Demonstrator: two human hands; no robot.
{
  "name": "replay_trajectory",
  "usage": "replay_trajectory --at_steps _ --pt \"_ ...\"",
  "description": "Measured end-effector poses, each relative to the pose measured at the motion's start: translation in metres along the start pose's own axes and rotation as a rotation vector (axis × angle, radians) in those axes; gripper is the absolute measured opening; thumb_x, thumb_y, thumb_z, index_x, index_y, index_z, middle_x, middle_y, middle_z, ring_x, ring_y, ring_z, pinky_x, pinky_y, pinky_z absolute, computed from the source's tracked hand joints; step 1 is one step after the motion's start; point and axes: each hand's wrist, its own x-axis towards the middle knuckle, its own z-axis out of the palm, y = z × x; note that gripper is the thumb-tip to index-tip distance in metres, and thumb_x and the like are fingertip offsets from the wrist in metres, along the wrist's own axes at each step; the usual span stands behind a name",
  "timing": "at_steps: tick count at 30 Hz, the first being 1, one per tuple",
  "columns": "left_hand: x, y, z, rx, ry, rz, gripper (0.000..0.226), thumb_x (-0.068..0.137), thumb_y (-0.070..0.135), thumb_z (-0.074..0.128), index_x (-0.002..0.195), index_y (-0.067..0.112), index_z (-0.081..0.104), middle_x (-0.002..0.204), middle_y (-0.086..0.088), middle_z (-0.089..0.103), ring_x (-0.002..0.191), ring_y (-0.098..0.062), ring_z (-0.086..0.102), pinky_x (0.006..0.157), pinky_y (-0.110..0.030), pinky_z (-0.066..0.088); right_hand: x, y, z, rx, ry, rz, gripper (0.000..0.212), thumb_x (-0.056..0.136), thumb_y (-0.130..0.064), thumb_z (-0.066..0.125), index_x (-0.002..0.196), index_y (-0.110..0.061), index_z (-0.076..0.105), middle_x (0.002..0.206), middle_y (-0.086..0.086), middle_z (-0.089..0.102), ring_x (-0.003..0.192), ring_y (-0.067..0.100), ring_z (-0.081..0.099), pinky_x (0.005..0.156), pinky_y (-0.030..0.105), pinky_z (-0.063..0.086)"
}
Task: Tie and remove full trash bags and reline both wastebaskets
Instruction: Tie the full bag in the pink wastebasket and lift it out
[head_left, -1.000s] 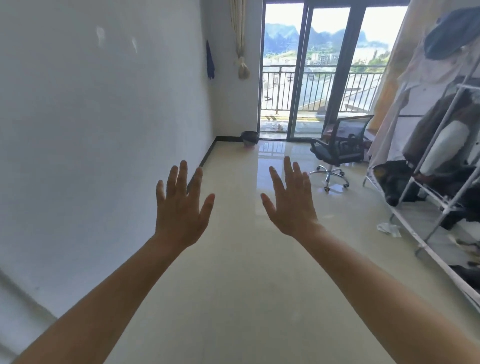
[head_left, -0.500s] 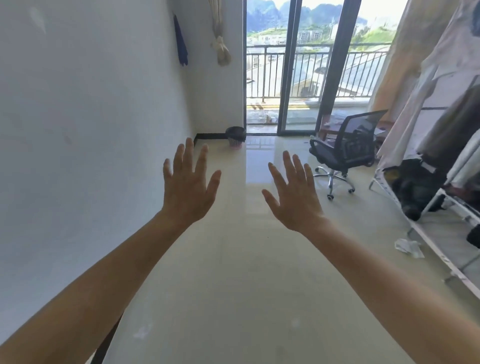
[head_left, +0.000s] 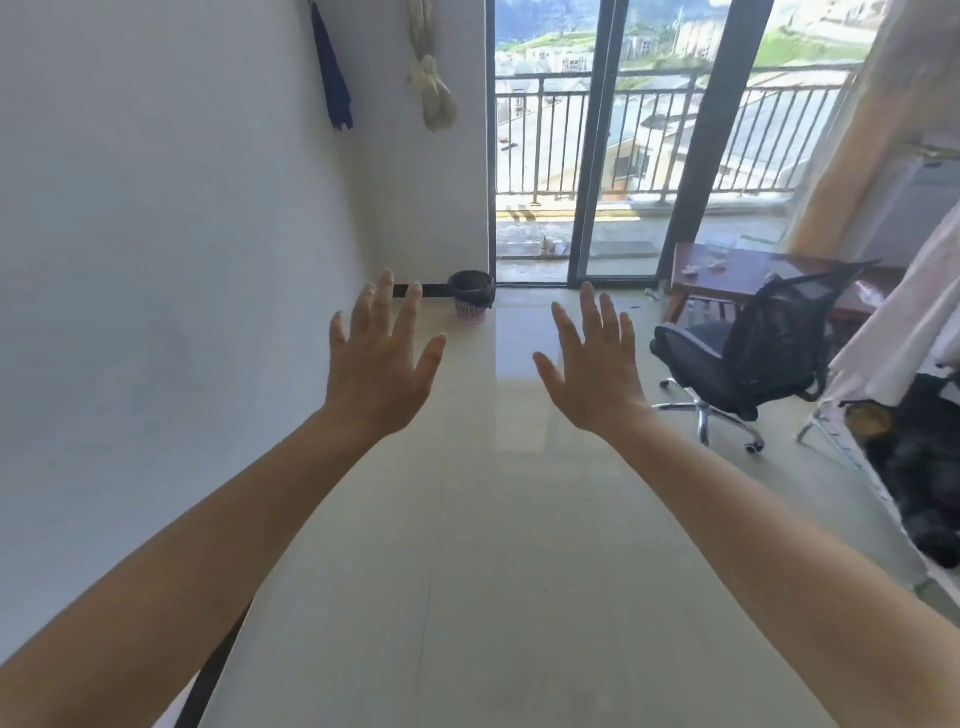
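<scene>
Two grips spread wide, holding nothing: left hand (head_left: 382, 371), right hand (head_left: 592, 374). Wastebasket (head_left: 471, 297) stands in far corner, beside glass door (head_left: 595, 156).

A black office chair (head_left: 753, 358) stands right of the right grip (head_left: 597, 374), a brown surface (head_left: 727, 275) just behind it. A blue cloth (head_left: 332, 78) hangs above the left grip (head_left: 382, 369).

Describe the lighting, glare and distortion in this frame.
Head view: daylight comes through the glass door and leaves a bright reflection on the floor between the left hand and right hand. Head view: wide-angle bending tilts the wall and the door frame. Head view: the wastebasket is small but sharp, while the dark clothes at the right edge look smeared.
</scene>
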Motion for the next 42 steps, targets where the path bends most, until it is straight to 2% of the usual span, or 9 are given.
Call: replay_trajectory --at_steps 5,9,13,17,22,29,34,36,42 --pt "0.134 -0.065 0.086 0.008 0.021 -0.068 0.066 0.101 0.053 0.025 0.156 0.018 0.018 0.165 -0.013 0.007 0.15 -0.031 0.01 0.117 -0.058 0.016 0.159 -0.004 0.082 -0.007 0.01 -0.103 0.069 0.101 -0.053 0.03 0.158 -0.016 0.018 0.165 0.018 -0.003 0.152 0.038 -0.001 0.121 0.054 0.003" --pt "0.252 -0.113 0.156 -0.027 0.006 -0.112 0.066 0.101 0.054 0.023 0.157 0.019 0.014 0.165 -0.013 0.004 0.15 -0.031 0.009 0.116 -0.059 0.016 0.287 -0.008 0.15 -0.022 -0.025 -0.099 0.07 0.1 -0.054 0.031 0.158 -0.016 0.016 0.165 0.019 -0.002 0.152 0.038 -0.001 0.122 0.053 0.001" --pt "0.38 -0.148 0.202 -0.052 -0.028 -0.088 0.068 0.1 0.058 0.018 0.157 0.022 0.011 0.165 -0.012 0.002 0.151 -0.031 0.008 0.117 -0.059 0.016 0.417 -0.001 0.192 -0.067 -0.039 -0.129 0.071 0.101 -0.054 0.029 0.159 -0.017 0.014 0.165 0.018 -0.003 0.152 0.036 -0.002 0.122 0.051 -0.002" --pt "0.501 -0.163 0.253 -0.088 -0.059 -0.076 0.067 0.1 0.058 0.02 0.158 0.024 0.008 0.165 -0.011 -0.003 0.151 -0.03 0.004 0.117 -0.058 0.012 0.522 0.019 0.234 -0.009 -0.042 -0.088 0.071 0.1 -0.054 0.033 0.158 -0.017 0.016 0.165 0.018 0.001 0.152 0.037 0.001 0.122 0.05 0.001" --pt "0.641 -0.176 0.354 -0.034 -0.085 -0.011 0.068 0.1 0.057 0.021 0.158 0.023 0.009 0.165 -0.013 -0.001 0.15 -0.032 0.009 0.116 -0.059 0.016 0.653 0.063 0.325 -0.025 -0.078 -0.056 0.069 0.1 -0.053 0.034 0.157 -0.017 0.018 0.165 0.018 0.0 0.152 0.036 0.001 0.122 0.051 0.003" --pt "0.829 -0.191 0.489 -0.005 -0.243 -0.075 0.071 0.098 0.059 0.014 0.158 0.023 0.0 0.165 -0.011 -0.006 0.151 -0.029 0.004 0.117 -0.057 0.016 0.853 0.127 0.445 0.013 -0.205 -0.037 0.069 0.101 -0.053 0.029 0.158 -0.019 0.009 0.165 0.017 -0.004 0.152 0.036 -0.001 0.122 0.051 0.003" --pt "0.953 -0.225 0.532 -0.026 -0.198 -0.119 0.07 0.099 0.056 0.022 0.158 0.023 0.003 0.165 -0.012 0.003 0.151 -0.03 0.01 0.117 -0.055 0.017 1.002 0.139 0.489 0.146 -0.243 0.021 0.069 0.102 -0.052 0.031 0.159 -0.019 0.009 0.165 0.016 -0.002 0.152 0.036 0.001 0.122 0.051 0.005" --pt "0.999 -0.243 0.557 -0.012 -0.189 -0.137 0.07 0.1 0.054 0.026 0.158 0.022 0.006 0.165 -0.013 0.005 0.15 -0.032 0.012 0.117 -0.055 0.018 1.052 0.141 0.517 0.155 -0.257 -0.014 0.07 0.102 -0.052 0.032 0.159 -0.018 0.009 0.165 0.017 -0.002 0.152 0.036 0.001 0.122 0.051 0.005" --pt "1.145 -0.287 0.672 -0.044 -0.236 -0.183 0.071 0.1 0.055 0.026 0.158 0.022 0.003 0.165 -0.013 0.001 0.151 -0.031 0.01 0.117 -0.054 0.016 1.201 0.158 0.627 0.107 -0.318 -0.068 0.072 0.101 -0.052 0.034 0.158 -0.017 0.01 0.165 0.017 0.001 0.152 0.036 0.004 0.122 0.051 0.008"
